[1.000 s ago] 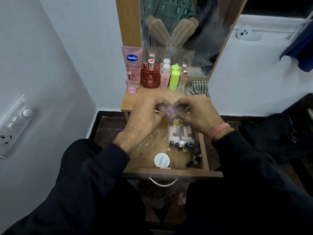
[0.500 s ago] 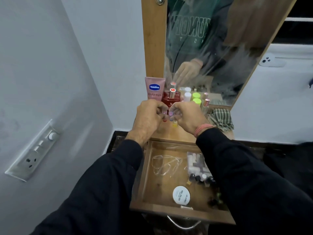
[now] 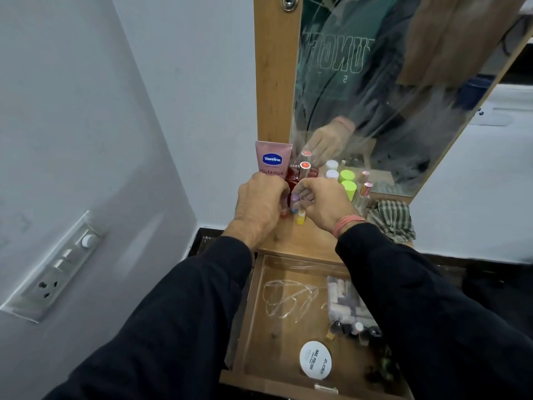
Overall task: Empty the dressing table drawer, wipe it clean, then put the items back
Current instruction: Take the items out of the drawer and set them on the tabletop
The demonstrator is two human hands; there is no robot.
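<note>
The wooden drawer [image 3: 248, 307] stands pulled out below my arms. Inside lie a round white nail polish remover tub [image 3: 315, 360], a clear packet of white tubes [image 3: 344, 298], several dark small bottles [image 3: 353, 330] and a clear plastic wrapper [image 3: 285, 298]. Both hands are up over the table top [image 3: 305, 241]. My left hand [image 3: 259, 206] and my right hand [image 3: 323, 204] are closed together on several small nail polish bottles [image 3: 297, 207]; a yellow one [image 3: 301, 217] hangs lowest, just over the wood.
At the back of the table top stand a pink Vaseline tube [image 3: 272, 160], a red perfume bottle [image 3: 302, 174], white and lime-green bottles [image 3: 347, 187] and a checked cloth [image 3: 392, 217] at the right. A mirror [image 3: 389, 82] rises behind. A switch panel [image 3: 54, 267] is on the left wall.
Both hands lifted the small bottles out of the drawer and carried them forward onto the table top, close to the standing bottles. My view tilted up with them.
</note>
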